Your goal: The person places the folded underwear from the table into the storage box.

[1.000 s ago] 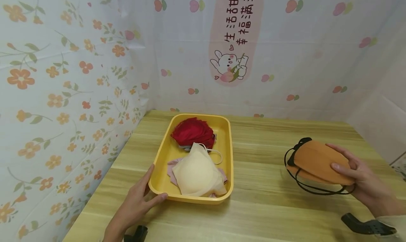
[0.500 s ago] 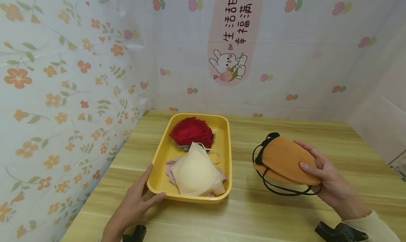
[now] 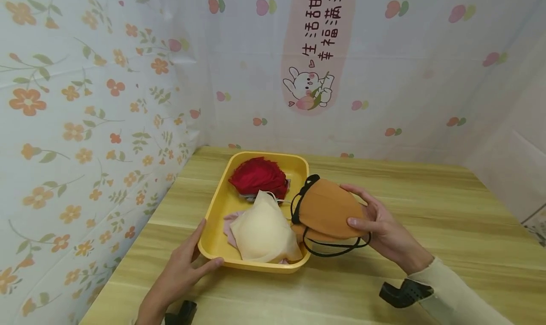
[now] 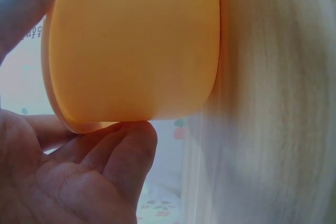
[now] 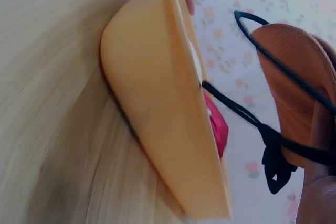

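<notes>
My right hand [image 3: 384,228] holds a folded orange bra [image 3: 328,209] with black straps, thumb on top and fingers beneath. The bra overlaps the right rim of a yellow tray [image 3: 264,267] in the head view, its straps hanging in loops; the right wrist view has it beyond the tray's upper edge. At the near left corner, my left hand [image 3: 181,268] grips the tray between thumb and fingers. Inside lie a cream bra [image 3: 266,230] with a thin strap, on pink fabric [image 3: 230,228], and a red lacy garment [image 3: 259,176] bunched at the far end.
The tray stands on a wood-grain table [image 3: 426,197], left of its middle. A patterned curtain [image 3: 375,78] closes off the back, and a floral one [image 3: 85,126] runs along the left. Black wrist mounts [image 3: 405,294] show by the forearms.
My right hand has carried the orange bra leftward from the table's right side to the tray's right rim. The left hand and the tray have stayed in place.
</notes>
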`<act>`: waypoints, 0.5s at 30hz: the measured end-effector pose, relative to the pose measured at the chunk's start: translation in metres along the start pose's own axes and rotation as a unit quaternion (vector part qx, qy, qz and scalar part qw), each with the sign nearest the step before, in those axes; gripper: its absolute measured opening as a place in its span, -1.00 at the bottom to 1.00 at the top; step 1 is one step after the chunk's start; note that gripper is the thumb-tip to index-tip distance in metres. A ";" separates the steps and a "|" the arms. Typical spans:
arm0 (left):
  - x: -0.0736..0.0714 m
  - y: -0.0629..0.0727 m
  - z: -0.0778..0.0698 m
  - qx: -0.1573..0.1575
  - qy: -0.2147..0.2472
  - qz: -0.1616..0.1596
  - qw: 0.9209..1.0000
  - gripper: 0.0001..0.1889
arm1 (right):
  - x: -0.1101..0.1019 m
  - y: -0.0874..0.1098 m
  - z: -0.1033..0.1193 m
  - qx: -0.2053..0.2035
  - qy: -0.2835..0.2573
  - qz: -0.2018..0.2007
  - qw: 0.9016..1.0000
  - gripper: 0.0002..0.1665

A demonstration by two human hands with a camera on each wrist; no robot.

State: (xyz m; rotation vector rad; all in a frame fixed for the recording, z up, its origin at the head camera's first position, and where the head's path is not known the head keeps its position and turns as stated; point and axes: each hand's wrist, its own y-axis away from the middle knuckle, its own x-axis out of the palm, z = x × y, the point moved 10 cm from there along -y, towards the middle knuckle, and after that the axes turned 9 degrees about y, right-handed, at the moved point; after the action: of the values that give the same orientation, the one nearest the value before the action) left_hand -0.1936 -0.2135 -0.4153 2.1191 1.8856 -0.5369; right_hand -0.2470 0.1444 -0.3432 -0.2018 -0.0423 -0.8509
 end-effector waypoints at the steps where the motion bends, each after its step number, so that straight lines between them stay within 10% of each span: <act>1: 0.000 0.000 0.000 0.000 0.000 -0.001 1.000 0.08 | 0.003 -0.005 -0.001 0.002 0.003 0.003 1.000 -0.17; 15: 0.000 -0.001 0.000 0.007 -0.002 0.002 1.000 0.07 | 0.053 -0.069 -0.035 0.057 0.054 -0.004 0.997 -0.15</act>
State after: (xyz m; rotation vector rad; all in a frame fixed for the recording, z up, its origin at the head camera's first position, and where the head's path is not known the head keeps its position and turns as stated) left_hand -0.1945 -0.2135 -0.4151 2.1284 1.8797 -0.5538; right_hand -0.2654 0.0539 -0.3599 -0.0489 0.0097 -0.8633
